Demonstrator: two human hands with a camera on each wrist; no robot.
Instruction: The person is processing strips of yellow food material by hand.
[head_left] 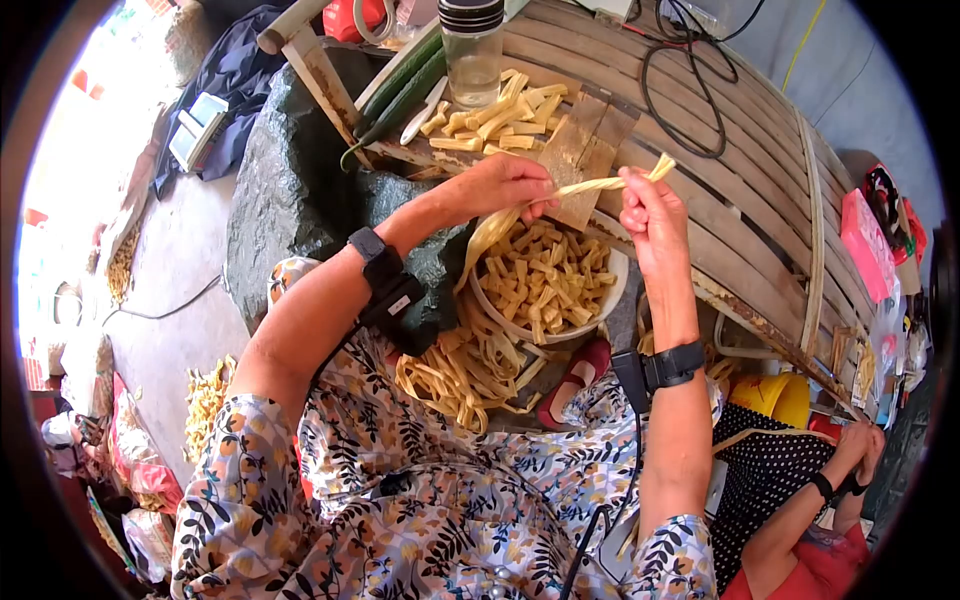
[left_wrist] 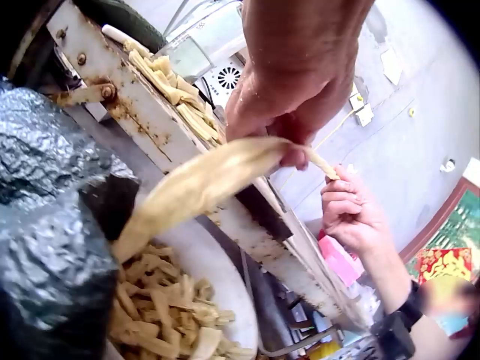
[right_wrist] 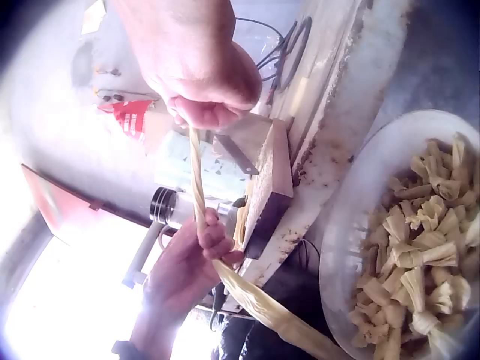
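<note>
A long yellow strip [head_left: 590,187] is held up between two bare hands, over the near edge of the tabletop [head_left: 745,215] and just above a round bowl [right_wrist: 341,232]. The left hand [head_left: 508,188] pinches the strip with its thumb and fingers. The right hand [head_left: 655,215] has its fingers curled tight around the strip close to one end, and a small frayed tip pokes out past them. Between the hands the strip is twisted thin like a rope; on the other side of the left hand it goes wide, flat and wrinkly and hangs down. The bowl is smooth and white, and it is full of short, chunky yellow pieces [head_left: 545,275], some with knots and ends that spread like little fans. Loose, floppy yellow strips [head_left: 460,375] lie in a heap just beside the bowl. The tabletop is made of long wooden slats, and its near edge has chipped white paint and brown rust. At its near left corner is a pile of stubby yellow bits [head_left: 500,120], with a clear jar [head_left: 472,65] with a black lid beside it and long green vegetables [head_left: 405,85] along the left edge. A rough wooden board [head_left: 588,150] lies at the near edge. A dark plastic sheet [head_left: 290,220], shiny and crinkled, is left of the bowl.
</note>
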